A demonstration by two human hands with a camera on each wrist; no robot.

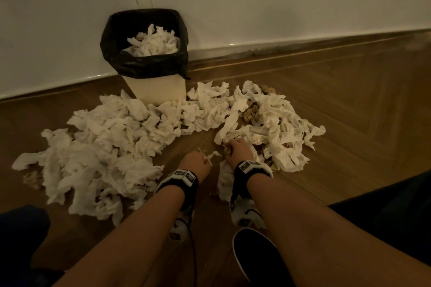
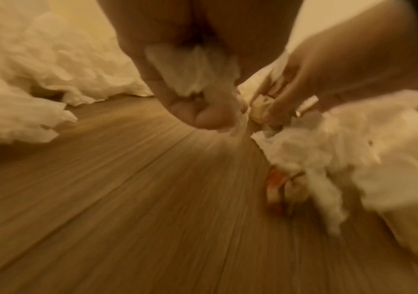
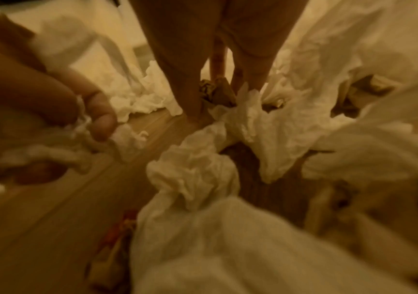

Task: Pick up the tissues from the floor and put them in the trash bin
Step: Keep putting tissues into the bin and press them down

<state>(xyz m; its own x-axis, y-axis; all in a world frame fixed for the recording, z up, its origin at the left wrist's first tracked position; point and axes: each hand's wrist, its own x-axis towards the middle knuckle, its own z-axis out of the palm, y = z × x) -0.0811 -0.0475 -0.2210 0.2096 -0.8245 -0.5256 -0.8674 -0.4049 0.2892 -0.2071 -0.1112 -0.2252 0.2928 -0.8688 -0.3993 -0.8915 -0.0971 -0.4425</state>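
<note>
A white trash bin [image 1: 155,91] with a black liner stands against the wall, with tissues [image 1: 154,42] heaped inside. Crumpled white tissues cover the floor in a large left pile [image 1: 105,147] and a right pile [image 1: 272,121]. My left hand [image 1: 205,158] hangs just above the bare floor between the piles, its fingers curled round a white tissue scrap [image 2: 193,73]. My right hand [image 1: 231,147] reaches into the near edge of the right pile. There its fingertips [image 3: 195,111] pinch a small crumpled wad [image 2: 260,107]. The two hands are almost touching.
The wooden floor [image 1: 349,100] lies bare to the right of the piles. A black shoe [image 1: 254,254] and dark trouser legs [image 1: 384,216] sit close behind my arms. Brownish crumpled paper [image 1: 250,113] is mixed into the right pile. An orange-red scrap [image 2: 276,191] lies near the hands.
</note>
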